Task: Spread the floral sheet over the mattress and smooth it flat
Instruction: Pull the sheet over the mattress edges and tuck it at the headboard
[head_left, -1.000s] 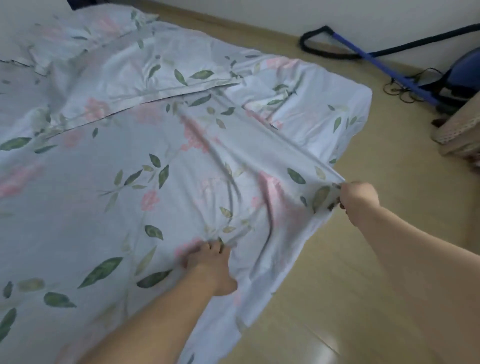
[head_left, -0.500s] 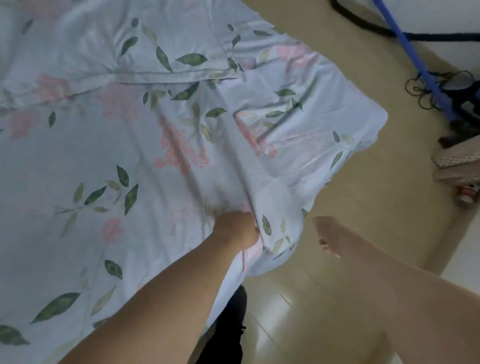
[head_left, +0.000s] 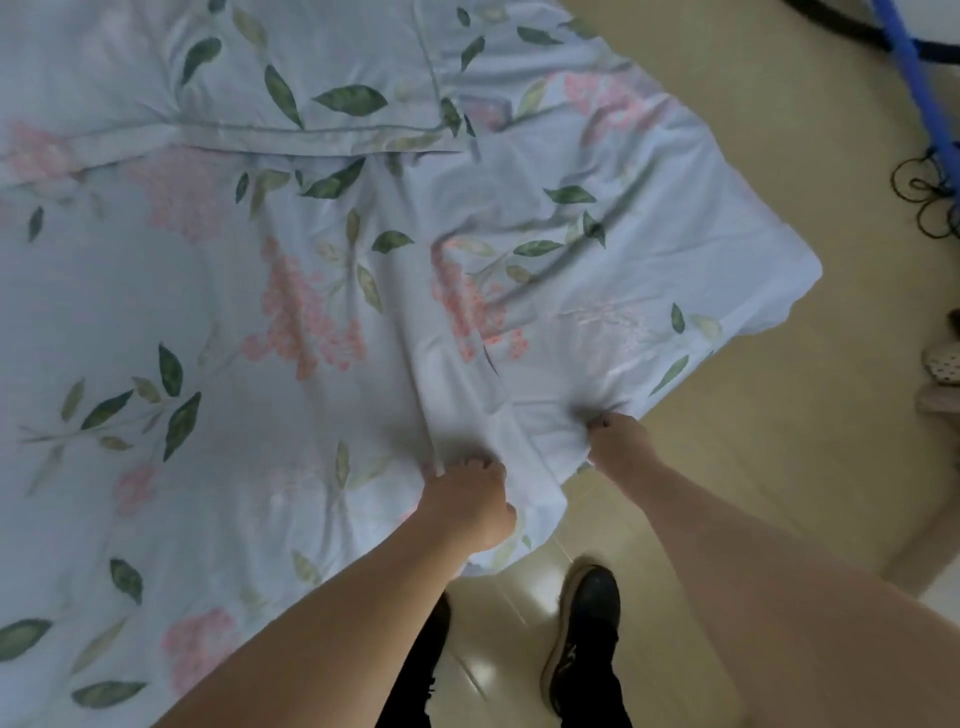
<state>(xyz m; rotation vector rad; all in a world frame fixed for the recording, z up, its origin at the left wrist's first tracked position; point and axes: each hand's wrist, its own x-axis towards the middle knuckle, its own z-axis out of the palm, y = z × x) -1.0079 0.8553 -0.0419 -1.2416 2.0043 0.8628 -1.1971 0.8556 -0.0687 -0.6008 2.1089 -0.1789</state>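
Floral sheet (head_left: 322, 291): pale blue cloth printed with pink blossom clusters and green leaves; lies over the mattress across most of the view, its right corner draped toward the floor (head_left: 753, 467); the mattress itself is hidden beneath, so its edge cannot be told; a hemmed fold runs across the far part; creases fan out from the near right edge, where both hands gather the cloth, probably because they draw it toward the person to take up slack.

Left hand (head_left: 467, 499): at the near edge of the sheet, just left of a raised ridge of cloth; fingers (head_left: 475, 465) curled down into the fabric, clenched round a bunch of it; seemingly placed to anchor or pull this stretch of the edge.

Right hand (head_left: 615, 439): near the left hand but apart from it, further right along the same edge; fingers curled and pinching the hem, fingertips hidden in the folds; the cloth between the two hands sags in a loose pleat, so the edge here is not yet taut.

Judgement: spreading largely done; smoothing outstanding, with wrinkles left around the right corner.

Black shoe (head_left: 587, 639): on the glossy floor, near side, below the hanging edge.

Blue pole (head_left: 914, 78) and dark cord (head_left: 930, 192): far right, well apart from the sheet.
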